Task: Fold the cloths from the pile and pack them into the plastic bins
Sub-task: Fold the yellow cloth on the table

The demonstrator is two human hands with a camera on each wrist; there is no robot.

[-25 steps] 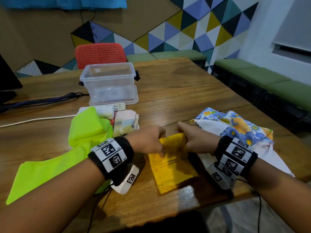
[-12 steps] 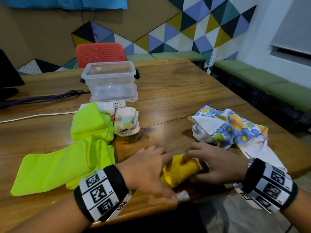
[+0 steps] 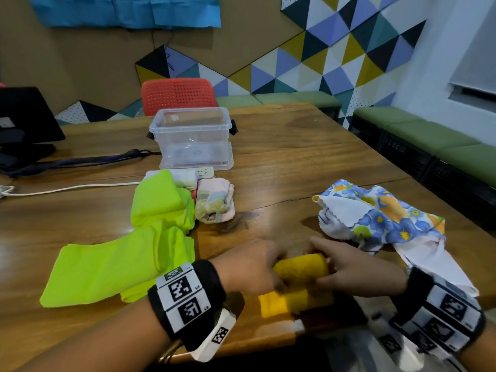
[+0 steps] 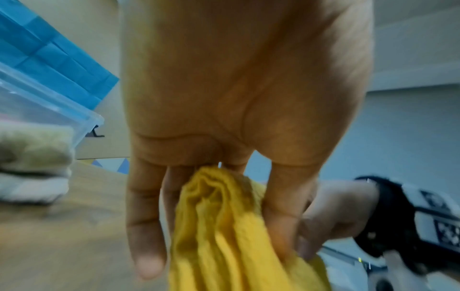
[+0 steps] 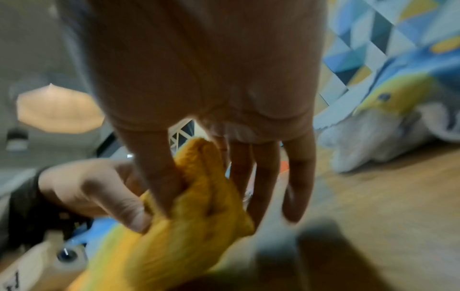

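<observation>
A yellow cloth (image 3: 302, 269) is bunched into a thick fold near the table's front edge, with a flat part (image 3: 271, 304) lying under it. My left hand (image 3: 249, 267) pinches its left end between thumb and fingers, as the left wrist view shows on the yellow cloth (image 4: 224, 226). My right hand (image 3: 349, 267) pinches the right end of the cloth (image 5: 199, 196). A clear plastic bin (image 3: 192, 138) stands at the back of the table (image 3: 308, 162), well beyond both hands.
A lime green cloth (image 3: 120, 256) sprawls at the left. A small pastel folded cloth (image 3: 214, 200) lies beside it. A floral cloth (image 3: 383, 218) is crumpled at the right. A white power strip (image 3: 198, 173), cables, a red chair (image 3: 177, 95) and green benches stand farther back.
The flat yellow cloth has been folded toward the front edge into a thick roll. Both hands went from pressing it to pinching its ends and lifting it slightly.
</observation>
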